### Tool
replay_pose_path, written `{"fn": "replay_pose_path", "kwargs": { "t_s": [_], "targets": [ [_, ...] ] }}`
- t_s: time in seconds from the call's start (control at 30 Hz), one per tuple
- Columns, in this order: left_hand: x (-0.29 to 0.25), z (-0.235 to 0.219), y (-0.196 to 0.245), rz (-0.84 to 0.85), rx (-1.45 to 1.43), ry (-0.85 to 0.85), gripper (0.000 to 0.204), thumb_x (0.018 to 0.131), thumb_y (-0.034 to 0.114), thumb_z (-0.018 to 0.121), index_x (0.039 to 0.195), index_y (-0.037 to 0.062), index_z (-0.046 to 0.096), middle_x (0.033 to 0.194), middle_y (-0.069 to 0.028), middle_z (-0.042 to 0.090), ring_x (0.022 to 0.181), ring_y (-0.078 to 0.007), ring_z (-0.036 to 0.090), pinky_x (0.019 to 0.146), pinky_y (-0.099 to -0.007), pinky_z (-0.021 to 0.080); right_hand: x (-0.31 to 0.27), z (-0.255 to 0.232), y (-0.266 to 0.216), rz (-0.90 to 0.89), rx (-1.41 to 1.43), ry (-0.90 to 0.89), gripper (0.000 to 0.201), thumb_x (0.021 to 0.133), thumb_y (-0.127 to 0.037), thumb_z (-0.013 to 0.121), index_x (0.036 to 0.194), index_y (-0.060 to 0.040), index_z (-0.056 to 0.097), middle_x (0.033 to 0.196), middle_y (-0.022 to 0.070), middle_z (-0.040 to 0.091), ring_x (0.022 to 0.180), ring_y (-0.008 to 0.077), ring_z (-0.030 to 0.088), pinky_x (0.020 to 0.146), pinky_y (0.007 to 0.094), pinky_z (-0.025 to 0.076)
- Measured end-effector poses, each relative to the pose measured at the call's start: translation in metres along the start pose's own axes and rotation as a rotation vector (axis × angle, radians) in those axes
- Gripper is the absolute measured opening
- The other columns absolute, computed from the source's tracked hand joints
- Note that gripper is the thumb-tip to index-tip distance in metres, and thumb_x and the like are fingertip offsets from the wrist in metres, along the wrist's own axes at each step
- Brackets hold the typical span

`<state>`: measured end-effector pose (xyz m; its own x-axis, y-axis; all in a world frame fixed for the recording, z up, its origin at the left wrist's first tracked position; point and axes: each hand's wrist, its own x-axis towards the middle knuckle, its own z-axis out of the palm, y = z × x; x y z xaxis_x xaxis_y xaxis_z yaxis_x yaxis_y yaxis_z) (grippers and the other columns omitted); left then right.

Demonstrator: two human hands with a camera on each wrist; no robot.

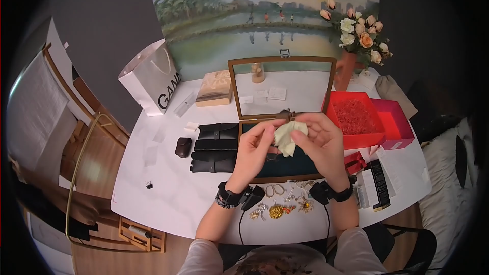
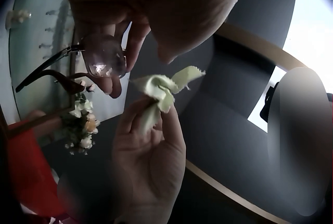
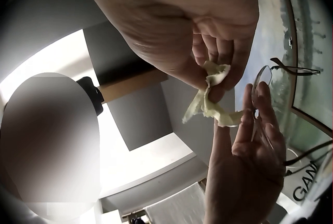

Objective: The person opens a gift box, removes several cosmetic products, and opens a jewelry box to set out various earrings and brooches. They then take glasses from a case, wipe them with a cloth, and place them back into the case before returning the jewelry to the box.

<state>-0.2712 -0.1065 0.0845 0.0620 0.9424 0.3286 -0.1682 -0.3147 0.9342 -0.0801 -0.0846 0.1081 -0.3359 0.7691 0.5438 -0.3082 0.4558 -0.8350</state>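
Observation:
My left hand (image 1: 256,148) holds a pair of glasses with its fingers around one lens; in the left wrist view the clear lens (image 2: 105,62) and the dark folded-out temples (image 2: 61,81) point away from the palm. A pale yellow cleaning cloth (image 1: 289,139) is pinched between the thumb and fingers of my right hand (image 1: 325,145). Crumpled, it hangs beside the lens, and in the right wrist view the cloth (image 3: 217,110) reaches toward the left fingertips. Both hands are above an open wooden case (image 1: 285,179) with a dark green lining and a raised glass lid (image 1: 233,87).
Black pouches (image 1: 216,145) and a small brown case (image 1: 183,147) lie to the left. Jewellery (image 1: 277,212) is spread along the front. Red boxes (image 1: 355,119) stand on the right, by a flower vase (image 1: 346,69). A white paper bag (image 1: 151,79) stands back left.

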Motion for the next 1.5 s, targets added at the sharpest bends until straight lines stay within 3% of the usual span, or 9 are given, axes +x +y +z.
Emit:
{"fn": "replay_pose_path", "kwargs": {
  "t_s": [0.2, 0.3, 0.57, 0.67, 0.8, 1.0, 1.13, 1.37, 1.5],
  "targets": [
    [-0.002, -0.005, -0.013, -0.036, -0.112, -0.040, 0.031, 0.105, 0.013, 0.066, 0.134, 0.0015, 0.064, 0.096, -0.0058, 0.075, 0.087, -0.0051, 0.069, 0.072, -0.0205, 0.057, 0.002, 0.005, 0.009, 0.097, -0.027, 0.030, 0.051, 0.100, 0.003, 0.066, 0.147, 0.0016, 0.047, 0.119, 0.0124, 0.072, 0.107, 0.0142, 0.070, 0.094, 0.0266, 0.056],
    [-0.001, -0.007, -0.011, 0.072, -0.132, -0.085, 0.026, 0.103, 0.011, 0.068, 0.127, 0.0005, 0.068, 0.106, -0.0069, 0.075, 0.088, -0.0046, 0.069, 0.069, -0.0190, 0.056, 0.004, 0.005, 0.009, 0.016, -0.101, 0.016, 0.050, 0.098, 0.004, 0.067, 0.145, 0.0016, 0.049, 0.118, 0.0125, 0.072, 0.104, 0.0134, 0.071, 0.092, 0.0260, 0.056],
    [0.002, -0.026, -0.005, -0.087, 0.034, -0.093, 0.012, 0.100, 0.008, 0.070, 0.105, -0.0031, 0.074, 0.122, -0.0079, 0.071, 0.085, -0.0046, 0.065, 0.067, -0.0195, 0.053, 0.008, -0.007, 0.015, -0.052, -0.264, 0.152, 0.036, 0.098, -0.001, 0.072, 0.131, 0.0023, 0.058, 0.099, 0.0066, 0.075, 0.091, 0.0075, 0.070, 0.080, 0.0220, 0.053],
    [0.002, -0.024, -0.008, 0.070, 0.328, -0.041, 0.014, 0.101, 0.008, 0.070, 0.105, -0.0044, 0.074, 0.122, -0.0088, 0.071, 0.086, -0.0065, 0.065, 0.067, -0.0220, 0.055, 0.008, -0.009, 0.021, -0.081, -0.264, 0.209, 0.028, 0.100, -0.005, 0.071, 0.124, 0.0010, 0.059, 0.092, 0.0053, 0.075, 0.090, 0.0056, 0.068, 0.077, 0.0202, 0.051],
    [0.001, -0.022, -0.001, -0.057, 0.092, -0.032, 0.018, 0.100, 0.007, 0.070, 0.113, -0.0038, 0.074, 0.126, -0.0086, 0.069, 0.089, -0.0085, 0.065, 0.070, -0.0240, 0.055, 0.007, 0.004, 0.018, -0.021, -0.114, 0.226, 0.023, 0.101, -0.006, 0.071, 0.120, 0.0006, 0.060, 0.088, 0.0054, 0.075, 0.084, 0.0041, 0.067, 0.073, 0.0188, 0.050],
    [-0.007, 0.002, 0.001, 0.149, 0.398, -0.198, 0.033, 0.093, 0.016, 0.079, 0.121, -0.0003, 0.074, 0.125, -0.0075, 0.069, 0.094, -0.0096, 0.066, 0.073, -0.0242, 0.057, 0.006, 0.010, 0.022, 0.052, -0.266, 0.190, 0.027, 0.096, -0.007, 0.077, 0.116, -0.0001, 0.061, 0.071, -0.0002, 0.068, 0.068, 0.0005, 0.062, 0.057, 0.0179, 0.043],
    [-0.005, -0.003, -0.017, 0.032, 0.214, -0.241, 0.027, 0.104, 0.019, 0.067, 0.114, -0.0057, 0.071, 0.109, -0.0083, 0.069, 0.076, -0.0086, 0.056, 0.064, -0.0260, 0.048, 0.008, 0.005, 0.024, -0.017, -0.322, 0.197, 0.028, 0.095, -0.007, 0.077, 0.117, -0.0003, 0.060, 0.067, -0.0019, 0.065, 0.064, -0.0011, 0.058, 0.054, 0.0175, 0.039],
    [-0.006, -0.013, 0.003, -0.022, 0.304, -0.412, 0.031, 0.109, 0.019, 0.060, 0.110, -0.0104, 0.068, 0.118, -0.0089, 0.071, 0.081, -0.0110, 0.057, 0.073, -0.0300, 0.050, 0.008, 0.000, 0.012, 0.169, -0.159, 0.125, 0.038, 0.095, -0.009, 0.078, 0.127, 0.0000, 0.059, 0.063, -0.0044, 0.063, 0.057, -0.0025, 0.055, 0.050, 0.0163, 0.035],
    [-0.005, -0.014, 0.009, 0.200, 0.494, -0.440, 0.030, 0.108, 0.019, 0.061, 0.108, -0.0110, 0.067, 0.111, -0.0134, 0.072, 0.078, -0.0146, 0.059, 0.072, -0.0319, 0.051, 0.010, -0.003, 0.008, 0.225, -0.176, 0.138, 0.042, 0.096, -0.010, 0.078, 0.132, 0.0006, 0.058, 0.061, -0.0059, 0.061, 0.056, -0.0028, 0.054, 0.048, 0.0165, 0.033]
  ]
}}
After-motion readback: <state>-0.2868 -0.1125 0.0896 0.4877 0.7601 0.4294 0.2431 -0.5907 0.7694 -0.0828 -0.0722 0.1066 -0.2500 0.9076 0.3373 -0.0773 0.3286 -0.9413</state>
